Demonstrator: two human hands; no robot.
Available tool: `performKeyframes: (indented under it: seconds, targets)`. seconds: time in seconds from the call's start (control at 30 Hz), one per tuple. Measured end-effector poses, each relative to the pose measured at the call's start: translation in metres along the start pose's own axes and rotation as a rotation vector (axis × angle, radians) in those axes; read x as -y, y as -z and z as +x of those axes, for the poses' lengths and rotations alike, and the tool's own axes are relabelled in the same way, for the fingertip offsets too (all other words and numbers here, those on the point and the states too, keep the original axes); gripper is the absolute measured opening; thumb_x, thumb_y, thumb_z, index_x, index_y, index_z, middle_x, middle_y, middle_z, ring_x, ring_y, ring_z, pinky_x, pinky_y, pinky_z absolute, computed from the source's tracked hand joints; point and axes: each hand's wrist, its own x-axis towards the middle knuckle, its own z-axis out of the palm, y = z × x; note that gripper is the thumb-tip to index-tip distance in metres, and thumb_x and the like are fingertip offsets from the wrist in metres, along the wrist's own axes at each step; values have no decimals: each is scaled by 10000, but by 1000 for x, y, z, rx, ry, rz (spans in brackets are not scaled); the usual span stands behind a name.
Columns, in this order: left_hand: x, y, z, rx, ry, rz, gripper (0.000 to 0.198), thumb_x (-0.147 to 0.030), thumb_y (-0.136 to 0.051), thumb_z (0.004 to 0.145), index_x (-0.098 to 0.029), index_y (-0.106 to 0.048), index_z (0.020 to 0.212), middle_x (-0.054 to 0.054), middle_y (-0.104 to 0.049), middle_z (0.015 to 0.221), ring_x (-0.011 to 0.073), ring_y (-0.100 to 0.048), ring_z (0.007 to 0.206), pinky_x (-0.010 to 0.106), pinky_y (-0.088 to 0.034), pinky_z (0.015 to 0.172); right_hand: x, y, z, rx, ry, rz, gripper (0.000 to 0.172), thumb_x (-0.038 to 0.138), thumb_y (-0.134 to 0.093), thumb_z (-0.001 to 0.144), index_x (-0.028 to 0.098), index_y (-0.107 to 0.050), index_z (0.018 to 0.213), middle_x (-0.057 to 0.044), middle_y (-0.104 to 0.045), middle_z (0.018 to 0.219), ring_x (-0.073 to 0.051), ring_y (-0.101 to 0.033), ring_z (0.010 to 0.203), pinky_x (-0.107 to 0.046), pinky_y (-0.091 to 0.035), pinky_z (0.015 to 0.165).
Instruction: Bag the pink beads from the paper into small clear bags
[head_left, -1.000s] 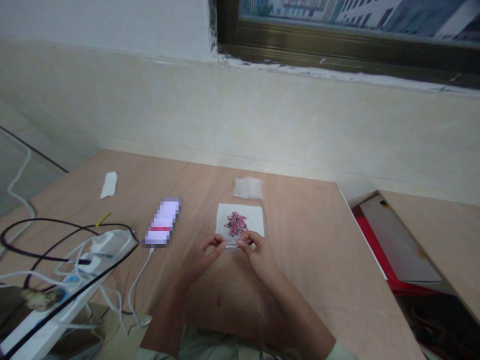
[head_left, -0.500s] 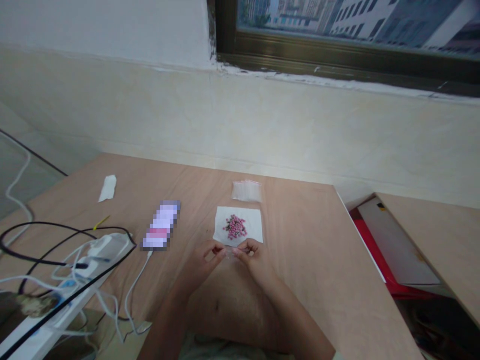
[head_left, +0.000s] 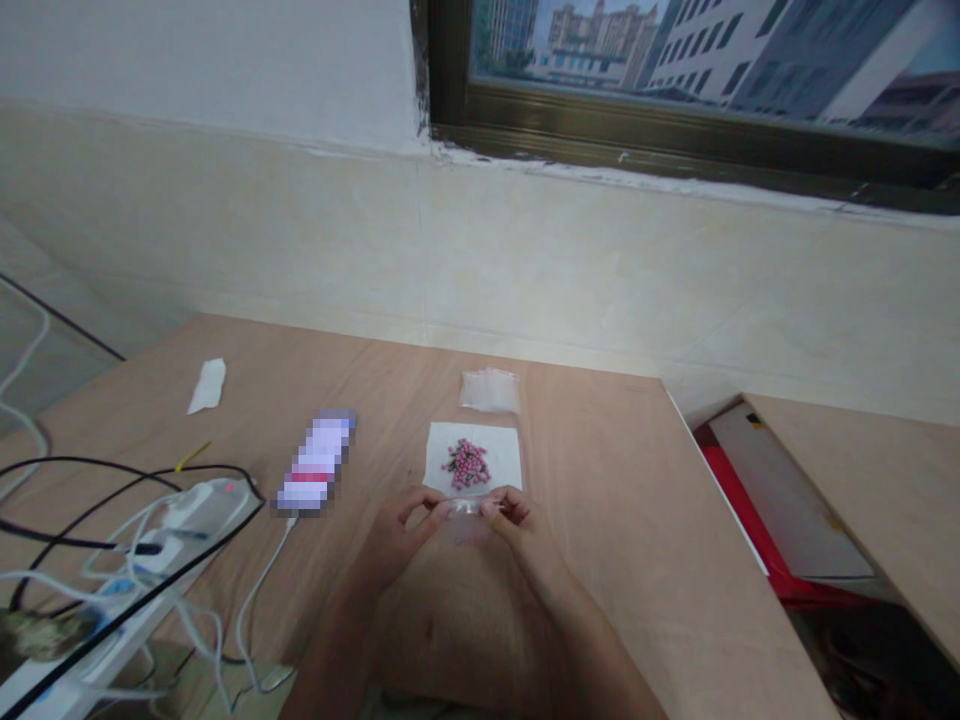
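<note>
Between my two hands a small clear plastic bag [head_left: 466,522] is stretched sideways, low in front of the paper. My left hand [head_left: 409,525] pinches its left side between thumb and forefinger. The right side is pinched by my right hand [head_left: 512,520], its other fingers curled. Just beyond my fingertips lies a white sheet of paper [head_left: 504,440] with a heap of small pink beads or buds [head_left: 466,464], some with dark green bits. Past the paper rests a stack of clear plastic bags [head_left: 490,390].
On the wooden table [head_left: 600,480], a phone [head_left: 316,462] with a charging cable lies left of my hands. A scrap of white paper [head_left: 207,386] sits farther back. A power strip [head_left: 202,510] with tangled cables fills the left front. Wall and window [head_left: 675,110] stand behind.
My hands have moved slightly apart, and more of the clear bag shows between them. The whole view has shifted a little as my head moved.
</note>
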Motion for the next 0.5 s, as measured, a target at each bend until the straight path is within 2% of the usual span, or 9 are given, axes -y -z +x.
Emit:
performKeyframes:
  seconds: [0.1, 0.17, 0.23, 0.3, 0.37, 0.43, 0.5]
  targets:
    - [0, -6, 3, -5, 93, -126, 251, -375, -471, 714, -165, -598, 764, 20, -619, 733, 159, -560, 672, 238, -430, 580, -9, -3, -4, 21, -58, 44, 226, 380, -572, 653, 161, -523, 680, 5, -539, 636, -113, -484, 598, -223, -375, 552]
    - [3, -8, 5, -9, 127, -190, 288, -392, -451, 722, -170, -589, 843, 28, -625, 767, 157, -564, 668, 235, -432, 568, -16, 1, -7, -50, -93, 80, 246, 401, -563, 650, 161, -513, 654, 5, -531, 610, -115, -484, 576, -228, -383, 528]
    - [8, -6, 6, -53, 151, -205, 296, -401, -441, 726, -180, -580, 866, 28, -625, 794, 153, -565, 692, 233, -434, 596, -21, 17, -7, -174, -136, 121, 269, 428, -554, 639, 168, -508, 691, 6, -529, 619, -118, -480, 551, -246, -400, 508]
    - [16, -2, 7, -106, 180, -192, 288, -412, -442, 721, -183, -582, 825, 25, -624, 807, 152, -561, 725, 235, -432, 637, -24, 44, -6, -306, -177, 97, 307, 454, -550, 615, 177, -501, 739, 14, -522, 611, -118, -461, 501, -271, -412, 479]
    - [25, 3, 8, -136, 212, -177, 293, -427, -448, 709, -179, -583, 785, 27, -625, 799, 157, -560, 733, 243, -430, 659, -24, 79, -2, -442, -167, -64, 307, 465, -530, 607, 176, -497, 705, 30, -481, 528, -119, -433, 451, -272, -397, 447]
    - [34, 7, 8, -160, 237, -162, 301, -441, -455, 695, -174, -584, 749, 29, -626, 777, 162, -561, 720, 249, -431, 654, -21, 113, 4, -553, -145, -352, 281, 435, -466, 653, 160, -515, 686, 17, -470, 484, -136, -437, 438, -270, -371, 443]
    - [39, 10, 7, -181, 261, -142, 300, -447, -458, 688, -177, -584, 725, 25, -628, 759, 163, -564, 703, 250, -434, 641, -17, 136, 12, -637, -155, -713, 248, 339, -418, 700, 132, -545, 750, -50, -548, 593, -177, -506, 540, -287, -380, 503]
